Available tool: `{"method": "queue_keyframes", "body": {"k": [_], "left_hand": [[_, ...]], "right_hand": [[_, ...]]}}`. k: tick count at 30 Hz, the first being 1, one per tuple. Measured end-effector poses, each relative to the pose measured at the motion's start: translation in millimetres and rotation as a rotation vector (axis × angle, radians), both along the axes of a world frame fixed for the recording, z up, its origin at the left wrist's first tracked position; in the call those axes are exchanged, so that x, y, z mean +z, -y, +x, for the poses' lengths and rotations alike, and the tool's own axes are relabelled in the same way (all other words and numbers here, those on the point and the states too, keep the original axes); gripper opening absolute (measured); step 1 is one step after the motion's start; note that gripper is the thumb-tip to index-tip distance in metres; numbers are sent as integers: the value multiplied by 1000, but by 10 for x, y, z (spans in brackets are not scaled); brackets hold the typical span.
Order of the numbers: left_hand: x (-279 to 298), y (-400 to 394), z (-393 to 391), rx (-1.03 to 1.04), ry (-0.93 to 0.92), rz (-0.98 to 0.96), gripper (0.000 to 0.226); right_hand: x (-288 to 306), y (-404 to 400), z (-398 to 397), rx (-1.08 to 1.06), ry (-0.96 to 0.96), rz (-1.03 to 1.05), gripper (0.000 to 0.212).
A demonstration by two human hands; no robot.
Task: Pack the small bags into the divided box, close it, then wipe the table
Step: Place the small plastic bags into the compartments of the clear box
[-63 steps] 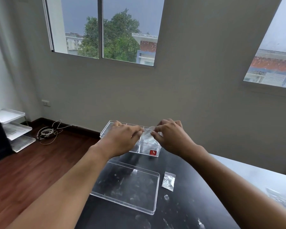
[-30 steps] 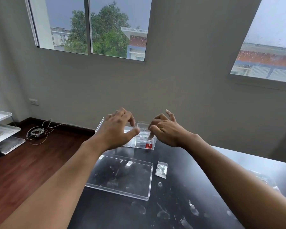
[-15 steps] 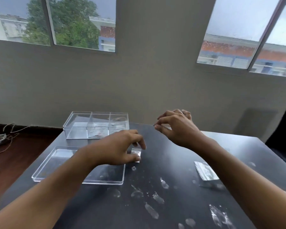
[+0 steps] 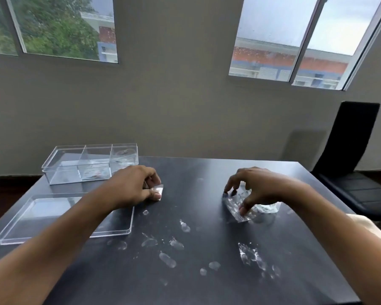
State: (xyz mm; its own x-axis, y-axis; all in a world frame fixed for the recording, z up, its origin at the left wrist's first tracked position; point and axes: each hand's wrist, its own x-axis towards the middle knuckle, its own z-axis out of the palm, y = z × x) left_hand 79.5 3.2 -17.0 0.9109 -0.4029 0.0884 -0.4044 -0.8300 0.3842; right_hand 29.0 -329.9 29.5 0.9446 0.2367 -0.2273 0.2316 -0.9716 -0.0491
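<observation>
Packing partly done | left hand (image 4: 136,187) pinched small bag (image 4: 158,190) on tabletop (image 4: 207,249) | right hand (image 4: 254,188) gripped more bags (image 4: 237,208) | divided box (image 4: 90,162) open, some contents | lid (image 4: 59,216) off | smudges (image 4: 250,255) unwiped

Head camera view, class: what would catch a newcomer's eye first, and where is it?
Two bare hands dominate: the left hand pinches a small bag mid-table, and the right hand grips a crinkled bag further right. White smudges dot the dark table nearer the camera. At far left stand the clear divided box and its lid.
</observation>
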Motion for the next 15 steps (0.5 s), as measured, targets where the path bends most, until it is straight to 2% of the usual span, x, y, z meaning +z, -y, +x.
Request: {"method": "queue_keyframes", "body": {"k": [5,9,11,15], "left_hand": [[-1,-11,33,30,-68,-31,25],[-30,-32,-8,81,-66,-171,28],[-46,-28,-43,105,-14,-226,27],[21,-70,-56,117,16,-436,30]], "right_hand": [[9,-57,168,14,-68,44,51],[52,-140,261,13,-121,151,40],[106,-211,314,35,-85,163,31],[308,-457,458,35,110,286,16]]}}
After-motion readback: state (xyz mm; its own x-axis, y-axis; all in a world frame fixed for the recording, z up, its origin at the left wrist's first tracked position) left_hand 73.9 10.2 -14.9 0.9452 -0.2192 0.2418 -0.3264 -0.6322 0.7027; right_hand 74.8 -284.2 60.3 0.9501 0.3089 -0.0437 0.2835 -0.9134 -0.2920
